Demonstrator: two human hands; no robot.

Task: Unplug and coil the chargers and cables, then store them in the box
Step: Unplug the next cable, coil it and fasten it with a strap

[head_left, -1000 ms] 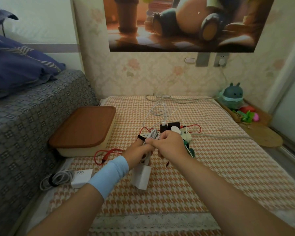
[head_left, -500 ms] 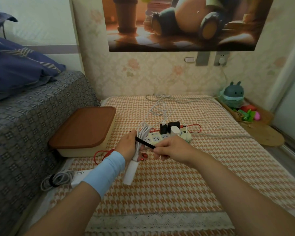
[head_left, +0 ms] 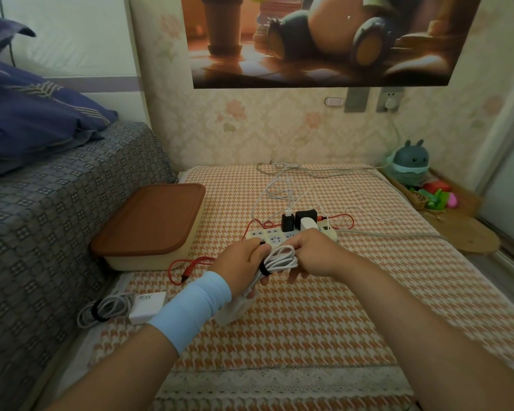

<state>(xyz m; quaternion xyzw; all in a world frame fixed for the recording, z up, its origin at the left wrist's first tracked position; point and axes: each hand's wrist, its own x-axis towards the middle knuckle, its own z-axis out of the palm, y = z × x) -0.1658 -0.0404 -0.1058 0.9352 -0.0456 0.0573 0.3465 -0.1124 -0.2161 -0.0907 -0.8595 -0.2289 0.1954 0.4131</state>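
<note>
Coiled white cable (head_left: 279, 259) lies crosswise above the mat (head_left: 309, 327), its ends gripped by left hand (head_left: 239, 266) and right hand (head_left: 316, 256); box (head_left: 143, 261), lid on, sits leftward, nearer the left hand.

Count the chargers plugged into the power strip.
3: a small black charger on the left, a larger black charger beside it, a white charger in front of that. The right hand may hide others.
</note>
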